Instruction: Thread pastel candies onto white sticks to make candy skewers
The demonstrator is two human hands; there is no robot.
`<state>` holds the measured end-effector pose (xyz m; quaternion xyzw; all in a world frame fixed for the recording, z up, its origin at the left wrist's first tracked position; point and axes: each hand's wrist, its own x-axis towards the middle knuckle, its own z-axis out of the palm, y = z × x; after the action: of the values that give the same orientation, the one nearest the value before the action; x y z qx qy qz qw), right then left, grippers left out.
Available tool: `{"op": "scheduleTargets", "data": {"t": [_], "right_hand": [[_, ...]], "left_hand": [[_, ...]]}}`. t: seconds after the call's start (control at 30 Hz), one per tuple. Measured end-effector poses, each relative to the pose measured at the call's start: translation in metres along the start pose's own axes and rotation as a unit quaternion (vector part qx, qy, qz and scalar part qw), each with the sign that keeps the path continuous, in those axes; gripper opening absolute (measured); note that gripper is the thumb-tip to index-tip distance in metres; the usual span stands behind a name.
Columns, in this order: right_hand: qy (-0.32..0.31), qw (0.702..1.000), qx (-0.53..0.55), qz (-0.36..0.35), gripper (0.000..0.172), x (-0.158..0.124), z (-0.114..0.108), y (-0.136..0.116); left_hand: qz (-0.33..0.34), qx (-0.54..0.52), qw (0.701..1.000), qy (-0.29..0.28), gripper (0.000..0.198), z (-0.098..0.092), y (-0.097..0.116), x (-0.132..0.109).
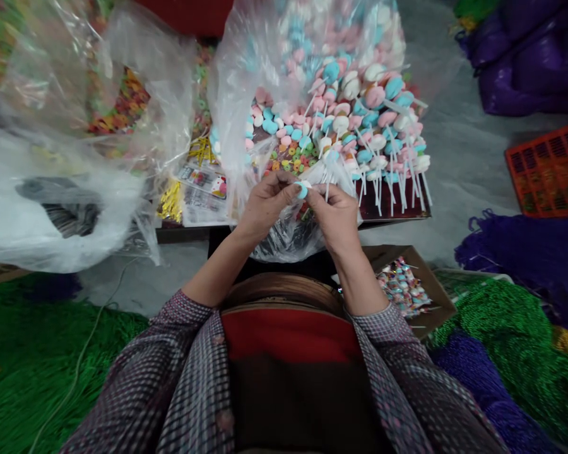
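A small blue and white candy (301, 189) is pinched between the fingertips of both my hands, over the table's front edge. My left hand (269, 200) grips it from the left, and my right hand (334, 209) from the right; a white stick (327, 191) shows by my right fingers. Just beyond my hands lie small ring candies (291, 156) in red, yellow and green. Behind them is a heap of loose pink, white and blue candies (288, 129). To the right, many candies on white sticks (383, 135) are piled up, their sticks pointing toward me.
Clear plastic bags (146, 57) cover the left side, near gold twist ties (171, 200) and printed packets (203, 183). A cardboard box (438, 302) of wrapped candies is at lower right. An orange crate (549, 170) and green bundles (502, 334) stand further right.
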<state>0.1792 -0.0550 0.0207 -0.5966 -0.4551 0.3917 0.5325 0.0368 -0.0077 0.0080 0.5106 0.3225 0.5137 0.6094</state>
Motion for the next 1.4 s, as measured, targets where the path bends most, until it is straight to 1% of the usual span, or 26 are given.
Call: {"op": "scheduleTargets", "data": {"t": [0.07,0.13,0.17,0.23,0.3,0.43,0.53,0.6,0.7,0.8,0.87,0.9,1.03,1.1,1.17,1.23,1.33,1.4], "right_hand": [[-0.041,0.997,0.055,0.02,0.032,-0.004,0.0,-0.001],[-0.074,0.994,0.08,0.031,0.035,-0.007,0.0,-0.003],[-0.08,0.993,0.084,0.033,0.036,-0.008,0.0,-0.004],[-0.079,0.993,0.082,0.041,0.039,-0.009,0.0,-0.006],[-0.069,0.992,0.083,0.06,0.041,-0.009,0.001,-0.007],[-0.073,0.989,0.095,0.087,0.039,-0.008,0.001,-0.009],[-0.078,0.988,0.089,0.097,0.037,-0.01,0.0,-0.009],[-0.083,0.986,0.086,0.112,0.035,-0.011,-0.001,-0.008],[-0.087,0.985,0.083,0.123,0.033,-0.015,-0.006,-0.006],[-0.075,0.989,0.082,0.098,0.038,-0.025,-0.016,-0.007],[-0.077,0.992,0.069,0.074,0.04,-0.035,-0.022,-0.009],[-0.089,0.992,0.056,0.066,0.043,-0.04,-0.025,-0.01],[-0.178,0.982,-0.033,0.058,0.058,-0.058,-0.03,-0.013],[-0.206,0.974,-0.084,0.045,0.059,-0.062,-0.029,-0.013],[-0.213,0.969,-0.126,0.027,0.056,-0.061,-0.027,-0.013],[-0.207,0.967,-0.148,0.015,0.054,-0.059,-0.025,-0.012],[-0.192,0.969,-0.153,0.023,0.051,-0.056,-0.024,-0.012],[-0.184,0.971,-0.147,0.03,0.049,-0.055,-0.024,-0.013]], "left_hand": [[0.012,0.014,1.0,-0.002,0.051,-0.003,-0.003,0.001],[0.021,0.017,1.0,0.0,0.05,-0.005,-0.006,0.001],[0.024,0.011,1.0,0.004,0.05,-0.005,-0.007,0.0],[0.012,-0.006,1.0,0.009,0.051,-0.004,-0.008,-0.003],[-0.019,-0.018,1.0,0.001,0.049,-0.003,-0.007,-0.007],[-0.082,-0.021,0.995,-0.045,0.048,-0.003,-0.001,-0.013],[-0.103,-0.002,0.993,-0.065,0.046,-0.004,0.003,-0.013],[-0.104,0.012,0.993,-0.059,0.044,-0.004,0.004,-0.013],[-0.104,0.017,0.994,-0.024,0.039,-0.005,0.004,-0.013],[-0.116,0.013,0.993,0.022,0.034,-0.007,0.001,-0.013],[-0.123,0.013,0.991,0.044,0.032,-0.009,-0.001,-0.012],[-0.126,0.013,0.991,0.052,0.031,-0.01,-0.001,-0.011],[-0.156,0.007,0.986,0.054,0.024,-0.009,-0.002,-0.011],[-0.171,-0.013,0.984,0.047,0.026,-0.008,-0.001,-0.011],[-0.18,-0.043,0.982,0.04,0.029,-0.006,0.001,-0.013],[-0.184,-0.063,0.98,0.036,0.029,-0.006,0.002,-0.014],[-0.18,-0.063,0.981,0.029,0.028,-0.008,0.0,-0.016],[-0.165,-0.048,0.985,0.024,0.03,-0.01,-0.003,-0.018]]}}
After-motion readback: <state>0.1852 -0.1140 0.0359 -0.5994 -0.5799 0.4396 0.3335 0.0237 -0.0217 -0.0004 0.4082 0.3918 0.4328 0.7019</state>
